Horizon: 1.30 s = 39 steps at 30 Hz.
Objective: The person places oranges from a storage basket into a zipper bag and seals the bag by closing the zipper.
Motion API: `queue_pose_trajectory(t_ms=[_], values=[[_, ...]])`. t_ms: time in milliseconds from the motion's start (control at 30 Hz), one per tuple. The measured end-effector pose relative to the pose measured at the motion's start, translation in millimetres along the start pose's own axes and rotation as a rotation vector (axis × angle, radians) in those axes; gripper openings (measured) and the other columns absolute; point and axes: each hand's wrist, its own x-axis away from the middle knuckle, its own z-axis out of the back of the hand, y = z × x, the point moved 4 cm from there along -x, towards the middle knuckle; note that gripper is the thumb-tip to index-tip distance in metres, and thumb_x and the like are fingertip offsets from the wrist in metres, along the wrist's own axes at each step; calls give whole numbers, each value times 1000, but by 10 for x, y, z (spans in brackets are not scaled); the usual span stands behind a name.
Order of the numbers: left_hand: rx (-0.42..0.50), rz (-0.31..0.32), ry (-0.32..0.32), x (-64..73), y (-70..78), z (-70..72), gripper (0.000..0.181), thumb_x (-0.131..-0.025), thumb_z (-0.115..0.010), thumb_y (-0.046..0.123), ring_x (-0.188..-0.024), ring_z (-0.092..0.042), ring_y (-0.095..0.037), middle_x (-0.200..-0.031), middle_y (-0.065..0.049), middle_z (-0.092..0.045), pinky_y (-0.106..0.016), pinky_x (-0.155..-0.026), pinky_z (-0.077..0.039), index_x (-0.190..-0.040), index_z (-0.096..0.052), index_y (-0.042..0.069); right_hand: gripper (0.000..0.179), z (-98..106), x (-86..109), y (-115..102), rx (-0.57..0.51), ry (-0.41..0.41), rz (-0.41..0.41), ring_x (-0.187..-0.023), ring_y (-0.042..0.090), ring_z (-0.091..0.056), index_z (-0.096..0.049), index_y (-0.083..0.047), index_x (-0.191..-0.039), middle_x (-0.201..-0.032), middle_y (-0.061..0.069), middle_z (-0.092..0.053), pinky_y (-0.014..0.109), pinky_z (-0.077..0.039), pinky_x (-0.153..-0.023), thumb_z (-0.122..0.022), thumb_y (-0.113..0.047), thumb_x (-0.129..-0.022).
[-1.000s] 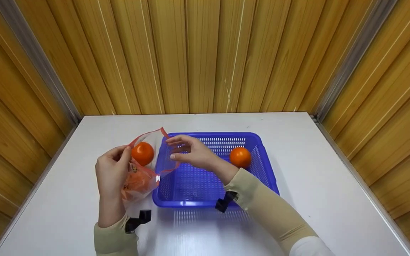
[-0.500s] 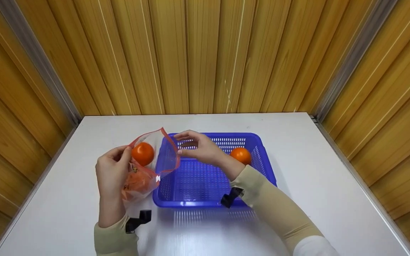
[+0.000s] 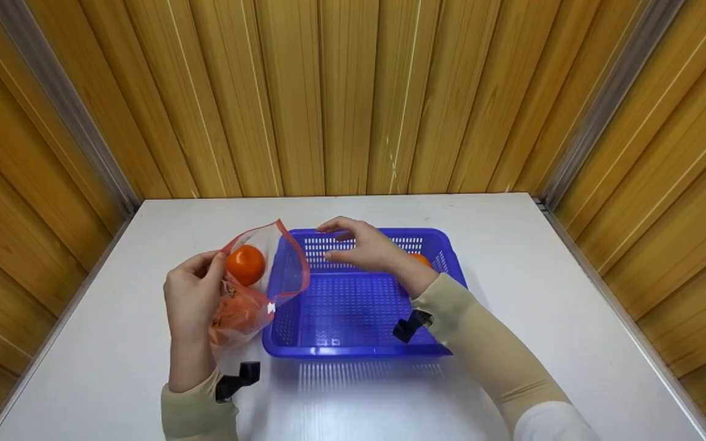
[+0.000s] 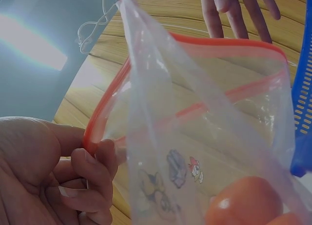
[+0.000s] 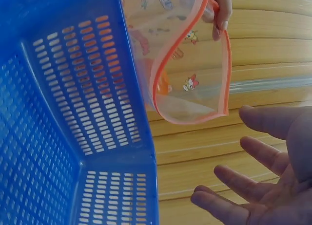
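My left hand (image 3: 193,294) pinches the red-edged rim of a clear zip bag (image 3: 285,263), whose mouth gapes toward the right. Inside the bag, a round orange-red tomato-like fruit (image 3: 246,265) lies on top, with more orange shapes below it. Small cartoon prints show on the plastic in the left wrist view. My right hand (image 3: 359,248) holds nothing; its fingers are spread over the back part of a blue plastic basket (image 3: 353,351). Behind my right wrist, another orange fruit (image 3: 419,258) in the basket is mostly hidden.
The basket stands on a white table (image 3: 573,343), directly right of the bag, which overlaps its left rim. Wood-look panel walls (image 3: 353,98) close off the back and both sides. Each sleeve carries a black camera mount (image 3: 411,324).
My right hand has moved away from the bag's mouth, to the right and back over the basket, now covering most of the fruit there. The left hand and bag have stayed put.
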Motion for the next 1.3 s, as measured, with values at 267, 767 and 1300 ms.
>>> queue_pose_trajectory(t_ms=[267, 767, 1300], values=[[-8, 16, 0, 1, -4, 6, 23, -100, -66, 19, -53, -50, -8, -69, 2, -60, -17, -48, -44, -108, -78, 1, 49, 119, 1, 73, 230, -56, -94, -138, 38, -53, -60, -8, -138, -144, 14, -60, 51, -42, -117, -75, -17, -93], [3, 20, -14, 0, -11, -5, 25, -101, -65, 20, -55, -51, -10, -75, -3, -62, -16, -50, -47, -110, -77, 0, 51, 318, 40, 432, 505, -130, -378, -142, 37, -50, -61, -5, -140, -147, 18, -58, 50, -38, -121, -75, -13, -92], [15, 36, -28, -6, -24, -8, 28, -101, -65, 22, -57, -51, -10, -78, -3, -62, -17, -52, -48, -113, -76, 0, 40, 413, 110, 761, 728, -148, -601, -118, 36, -66, -72, -3, -121, -125, 17, -72, 47, -52, -106, -81, -10, -83]])
